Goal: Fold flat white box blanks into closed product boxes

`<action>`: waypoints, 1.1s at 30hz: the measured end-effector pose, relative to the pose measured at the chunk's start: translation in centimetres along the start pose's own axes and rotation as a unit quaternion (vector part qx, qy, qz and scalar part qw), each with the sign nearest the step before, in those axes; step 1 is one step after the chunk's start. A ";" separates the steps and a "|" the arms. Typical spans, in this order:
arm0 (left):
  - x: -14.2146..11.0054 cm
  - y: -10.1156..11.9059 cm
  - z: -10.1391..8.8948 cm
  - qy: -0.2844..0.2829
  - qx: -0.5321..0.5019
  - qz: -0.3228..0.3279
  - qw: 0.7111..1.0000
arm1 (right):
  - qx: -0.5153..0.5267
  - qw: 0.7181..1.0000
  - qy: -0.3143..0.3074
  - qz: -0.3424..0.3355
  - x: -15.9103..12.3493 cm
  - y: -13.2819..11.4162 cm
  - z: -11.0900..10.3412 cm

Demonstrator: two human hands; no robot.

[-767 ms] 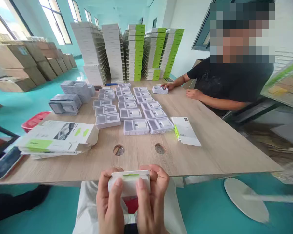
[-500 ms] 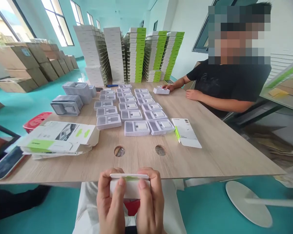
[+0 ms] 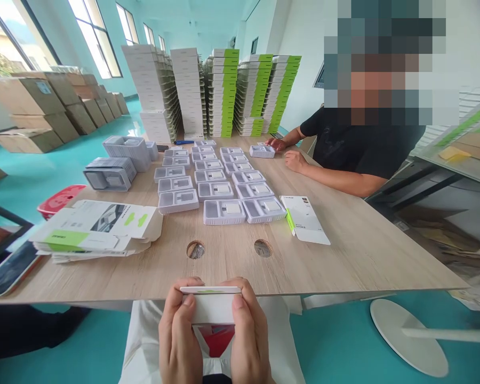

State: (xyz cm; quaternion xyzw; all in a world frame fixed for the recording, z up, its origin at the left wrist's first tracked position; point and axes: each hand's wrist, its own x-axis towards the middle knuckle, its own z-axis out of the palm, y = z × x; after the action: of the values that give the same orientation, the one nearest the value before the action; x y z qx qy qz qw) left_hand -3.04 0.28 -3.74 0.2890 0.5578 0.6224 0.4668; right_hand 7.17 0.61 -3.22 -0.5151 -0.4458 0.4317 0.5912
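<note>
Just in front of the table's near edge, a white cardboard box sits between my two hands, with its end flap on top. My left hand grips its left side, the thumb bent against the near face. On the right side my right hand does the same, thumb pressed near the corner. Beyond them, a flattened white and green carton lies on the table. Rows of white plastic trays stand further back, several with a small white piece inside.
Flat cartons lie in a pile at left, near a tablet and a red container. Nested trays stand behind. Tall box stacks line the back. A co-worker's hand touches a tray at right.
My thumbs have moved apart from the box's middle toward its sides and corners. The co-worker has leaned forward, and their near forearm has shifted left along the table edge.
</note>
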 end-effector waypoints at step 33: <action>2.6 1.6 2.1 -0.062 -0.015 -0.144 0.987 | -0.028 0.993 0.099 0.049 3.3 1.9 -1.8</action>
State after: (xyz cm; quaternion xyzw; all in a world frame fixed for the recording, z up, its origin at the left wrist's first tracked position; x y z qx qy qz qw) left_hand -2.68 3.63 -2.24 0.2366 0.5541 0.5377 0.5898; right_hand 9.57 3.60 -4.96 -0.5928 -0.3709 0.3944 0.5962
